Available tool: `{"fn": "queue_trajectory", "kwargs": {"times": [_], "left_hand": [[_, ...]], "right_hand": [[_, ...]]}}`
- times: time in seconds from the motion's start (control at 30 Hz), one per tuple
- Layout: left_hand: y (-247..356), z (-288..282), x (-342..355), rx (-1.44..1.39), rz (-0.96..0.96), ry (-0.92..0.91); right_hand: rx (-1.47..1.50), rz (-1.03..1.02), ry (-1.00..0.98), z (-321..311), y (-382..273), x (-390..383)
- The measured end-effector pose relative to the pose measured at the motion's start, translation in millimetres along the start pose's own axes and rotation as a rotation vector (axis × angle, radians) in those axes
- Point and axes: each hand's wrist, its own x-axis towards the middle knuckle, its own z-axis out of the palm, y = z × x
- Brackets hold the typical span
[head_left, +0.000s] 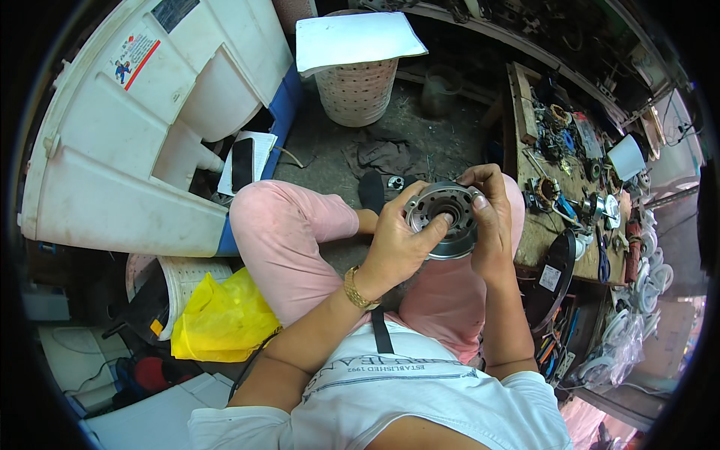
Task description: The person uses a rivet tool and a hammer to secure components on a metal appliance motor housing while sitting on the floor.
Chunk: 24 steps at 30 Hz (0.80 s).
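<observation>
A round grey metal housing with holes around its rim and a central bore is held up above my lap, between my pink-trousered knees. My left hand grips its left side, thumb pressed into the central bore. My right hand grips its right rim, with the thumb on the face and fingers curled over the upper edge. Beyond the housing, a small metal piece lies on the floor beside my dark-socked foot.
A cluttered wooden workbench with tools and motor parts is at right. A large white plastic casing stands left, a yellow bag below it. A perforated bin topped by a white sheet stands ahead; a dark cloth lies on the floor.
</observation>
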Motion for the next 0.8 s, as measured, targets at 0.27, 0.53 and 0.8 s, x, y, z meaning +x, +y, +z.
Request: {"fn": "queue_trajectory", "kwargs": {"times": [0.27, 0.53, 0.8], "left_hand": [[-5.7, -3.0, 6.0, 0.010, 0.012, -0.010], [29.1, -58.4, 51.9, 0.332, 0.123, -0.218], [76.7, -243.5, 128.1, 0.260, -0.010, 0.610]], "right_hand": [[-0.166, 0.023, 0.037, 7.8, -13.1, 2.1], [0.194, 0.199, 0.119, 15.5, 20.2, 39.2], [0.585, 0.211, 0.555, -40.8, 50.3, 44.8]]}}
